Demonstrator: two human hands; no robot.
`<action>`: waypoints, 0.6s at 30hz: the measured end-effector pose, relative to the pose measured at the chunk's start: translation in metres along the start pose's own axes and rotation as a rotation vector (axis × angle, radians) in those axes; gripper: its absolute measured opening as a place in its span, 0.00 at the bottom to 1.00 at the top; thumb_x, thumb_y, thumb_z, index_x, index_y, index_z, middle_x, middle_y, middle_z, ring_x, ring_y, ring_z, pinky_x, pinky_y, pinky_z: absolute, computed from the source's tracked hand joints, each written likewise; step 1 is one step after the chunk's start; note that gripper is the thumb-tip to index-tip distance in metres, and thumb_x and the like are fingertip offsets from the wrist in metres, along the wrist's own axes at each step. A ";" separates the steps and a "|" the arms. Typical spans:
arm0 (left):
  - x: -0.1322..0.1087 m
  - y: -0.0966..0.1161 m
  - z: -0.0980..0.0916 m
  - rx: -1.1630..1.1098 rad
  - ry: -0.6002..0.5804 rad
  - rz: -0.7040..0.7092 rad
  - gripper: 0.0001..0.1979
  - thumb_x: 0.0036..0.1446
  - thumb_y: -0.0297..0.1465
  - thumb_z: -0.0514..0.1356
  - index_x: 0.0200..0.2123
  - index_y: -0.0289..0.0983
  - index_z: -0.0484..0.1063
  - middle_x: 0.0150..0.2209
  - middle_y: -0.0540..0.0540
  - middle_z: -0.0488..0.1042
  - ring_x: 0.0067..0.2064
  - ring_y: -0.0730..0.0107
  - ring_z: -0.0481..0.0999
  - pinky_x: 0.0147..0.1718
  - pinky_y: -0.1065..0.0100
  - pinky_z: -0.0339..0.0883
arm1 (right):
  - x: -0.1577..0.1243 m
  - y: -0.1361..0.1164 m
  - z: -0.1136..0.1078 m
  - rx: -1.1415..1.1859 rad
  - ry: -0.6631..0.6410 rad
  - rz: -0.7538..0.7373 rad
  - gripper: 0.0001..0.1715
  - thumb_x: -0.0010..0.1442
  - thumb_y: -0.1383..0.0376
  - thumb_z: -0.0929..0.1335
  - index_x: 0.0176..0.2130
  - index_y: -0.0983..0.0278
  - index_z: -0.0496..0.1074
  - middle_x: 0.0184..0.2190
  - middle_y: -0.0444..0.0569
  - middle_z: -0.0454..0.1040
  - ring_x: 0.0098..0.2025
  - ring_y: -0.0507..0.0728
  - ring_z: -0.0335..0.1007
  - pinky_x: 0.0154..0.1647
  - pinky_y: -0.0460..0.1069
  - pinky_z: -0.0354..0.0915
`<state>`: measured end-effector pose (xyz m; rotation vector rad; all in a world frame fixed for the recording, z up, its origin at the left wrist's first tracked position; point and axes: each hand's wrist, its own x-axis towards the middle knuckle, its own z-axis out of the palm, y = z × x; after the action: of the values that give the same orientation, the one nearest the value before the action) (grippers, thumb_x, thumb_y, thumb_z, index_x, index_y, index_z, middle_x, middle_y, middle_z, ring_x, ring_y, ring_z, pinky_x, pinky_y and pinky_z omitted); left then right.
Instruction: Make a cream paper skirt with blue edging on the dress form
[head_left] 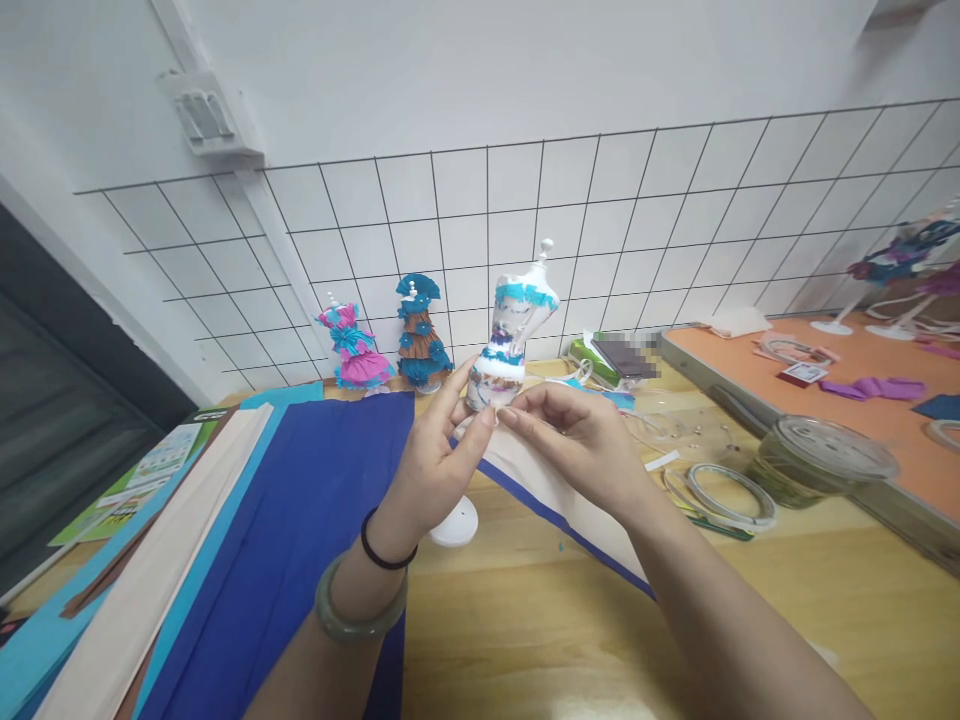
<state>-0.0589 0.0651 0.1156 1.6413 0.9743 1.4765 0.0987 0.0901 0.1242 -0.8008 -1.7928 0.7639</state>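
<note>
A small white mannequin torso (511, 340), with ragged bits of turquoise, blue, purple and brown paper stuck round it in bands, leans slightly to the right. My left hand (442, 445) is closed round its lower part, thumb at the bottom edge. At that same edge, the thumb and forefinger of my right hand (577, 440) pinch together. Whatever sits between those fingertips is too small to make out. Beneath my right hand runs a cream paper strip (600, 530) with a blue border. A round white base (455, 522) shows below my left hand.
Blue crepe paper (300, 520) and cream strips (165, 560) cover the left side. Two dressed mannequins, one pink (352, 345) and one brown-and-teal (422, 335), stand behind. Tape rolls (731, 495) and a round clear tub (821, 460) lie right, beside an orange board (922, 440).
</note>
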 end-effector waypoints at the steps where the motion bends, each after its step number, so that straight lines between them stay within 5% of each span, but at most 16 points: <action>1: 0.000 0.000 0.000 0.000 0.001 -0.002 0.28 0.59 0.34 0.56 0.62 0.44 0.54 0.43 0.46 0.75 0.35 0.71 0.73 0.35 0.70 0.68 | 0.000 0.000 0.000 0.001 0.002 0.002 0.11 0.57 0.58 0.68 0.31 0.64 0.72 0.26 0.45 0.73 0.28 0.52 0.66 0.28 0.47 0.61; 11: -0.001 0.002 0.001 0.031 0.004 0.008 0.26 0.59 0.34 0.56 0.61 0.42 0.57 0.33 0.49 0.75 0.30 0.73 0.71 0.33 0.69 0.67 | 0.002 -0.001 0.001 0.006 0.027 0.022 0.11 0.57 0.59 0.68 0.30 0.64 0.72 0.27 0.46 0.74 0.28 0.52 0.67 0.29 0.47 0.62; 18: 0.000 0.002 0.003 0.023 0.017 -0.005 0.27 0.56 0.36 0.59 0.58 0.40 0.58 0.40 0.45 0.76 0.36 0.67 0.74 0.31 0.69 0.67 | 0.002 -0.001 0.001 -0.035 0.027 0.026 0.10 0.56 0.60 0.68 0.29 0.64 0.72 0.26 0.45 0.74 0.27 0.51 0.67 0.28 0.45 0.61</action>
<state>-0.0559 0.0643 0.1173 1.6434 1.0072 1.4829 0.0969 0.0908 0.1260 -0.8554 -1.7792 0.7370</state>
